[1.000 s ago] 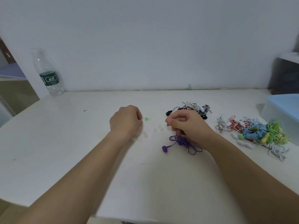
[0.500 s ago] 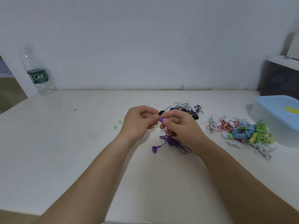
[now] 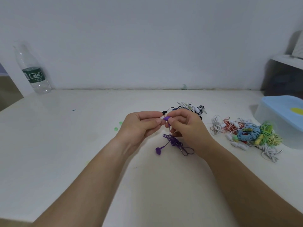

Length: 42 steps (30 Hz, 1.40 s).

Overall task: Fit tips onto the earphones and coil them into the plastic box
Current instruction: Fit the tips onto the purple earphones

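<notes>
So, starting at the fingers (image 3: 151,123): the left hand (image 3: 139,127) pinches a small white tip (image 3: 162,118) between thumb and forefinger. The right hand (image 3: 190,126) pinches a purple earbud (image 3: 166,118) the same way, with its nose pointed at the tip. Tip and bud are touching, but from this angle I honestly can't tell whether the tip is seated on the bud. The other fingers on both hands are curled in, and the two hands sit close together a bit above the table (image 3: 78,148).

From the held bud the purple cable (image 3: 174,142) drops under the right hand into a loose tangle lying on the table. The second purple earbud (image 3: 158,151) pokes out of the tangle's lower left and rests on the table.

A little left of the left hand, two green tips (image 3: 120,123) lie on the table near each other. Just behind the right hand there's a heap of black and white earphones (image 3: 196,108), partly hidden by the knuckles.

Further right is a bigger pile of coiled earphones (image 3: 249,135) in white, red-and-white, blue, green and yellow, all bunched up and touching. That pile lies right up against the front of the plastic box (image 3: 270,117). The box is a frosted tub with its pale blue lid on and a yellow patch on top, and the right edge of the view cuts it off.

Way over in the back left corner, a clear water bottle (image 3: 33,74) with a green label stands upright by the wall.
</notes>
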Motion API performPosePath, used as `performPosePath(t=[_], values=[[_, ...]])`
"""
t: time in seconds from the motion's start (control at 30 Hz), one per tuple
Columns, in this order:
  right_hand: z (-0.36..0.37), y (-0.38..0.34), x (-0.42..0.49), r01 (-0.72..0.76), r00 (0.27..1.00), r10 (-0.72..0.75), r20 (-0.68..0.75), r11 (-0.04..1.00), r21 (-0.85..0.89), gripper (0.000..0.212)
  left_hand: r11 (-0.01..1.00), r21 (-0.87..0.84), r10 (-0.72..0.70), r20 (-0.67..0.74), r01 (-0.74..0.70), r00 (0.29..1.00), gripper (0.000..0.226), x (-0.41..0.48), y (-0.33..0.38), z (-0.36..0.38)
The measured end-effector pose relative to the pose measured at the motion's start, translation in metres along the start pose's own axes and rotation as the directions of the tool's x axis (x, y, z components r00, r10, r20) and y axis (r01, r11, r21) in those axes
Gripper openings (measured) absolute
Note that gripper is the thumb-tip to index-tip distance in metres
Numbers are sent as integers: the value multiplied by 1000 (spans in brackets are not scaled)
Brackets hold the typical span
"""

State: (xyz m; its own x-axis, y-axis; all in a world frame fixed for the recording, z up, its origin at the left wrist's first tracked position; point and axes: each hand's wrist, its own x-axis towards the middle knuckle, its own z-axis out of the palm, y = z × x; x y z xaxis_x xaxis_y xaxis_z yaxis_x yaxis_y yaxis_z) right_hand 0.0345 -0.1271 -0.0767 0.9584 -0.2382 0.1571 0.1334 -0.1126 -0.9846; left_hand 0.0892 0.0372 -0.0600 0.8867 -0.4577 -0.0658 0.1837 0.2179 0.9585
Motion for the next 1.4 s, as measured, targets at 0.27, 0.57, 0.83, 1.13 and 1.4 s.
performPosePath(t=[0.27, 0.57, 0.83, 1.13, 1.4], values=[[2, -2, -2, -5, 1000, 5, -8, 1000, -3, 7, 995, 96, 3, -24, -1, 1000, 15, -1, -1, -2], [1, -3, -2, -6, 1000, 5, -19, 1000, -10, 6, 995, 98, 13, 1, -13, 1000, 11, -2, -2, -1], [1, -4, -3, 7, 1000, -7, -7, 1000, -26, 11, 996, 80, 33, 8, -34, 999, 13, 1, -7, -1], [3, -4, -3, 0, 1000, -1, -27, 1000, -16, 9, 995, 95, 31, 17, -32, 999, 12, 0, -8, -2], [2, -4, -3, -20, 1000, 19, -24, 999, -39, 9, 989, 141, 41, 25, -44, 999, 14, 1, -10, -3]])
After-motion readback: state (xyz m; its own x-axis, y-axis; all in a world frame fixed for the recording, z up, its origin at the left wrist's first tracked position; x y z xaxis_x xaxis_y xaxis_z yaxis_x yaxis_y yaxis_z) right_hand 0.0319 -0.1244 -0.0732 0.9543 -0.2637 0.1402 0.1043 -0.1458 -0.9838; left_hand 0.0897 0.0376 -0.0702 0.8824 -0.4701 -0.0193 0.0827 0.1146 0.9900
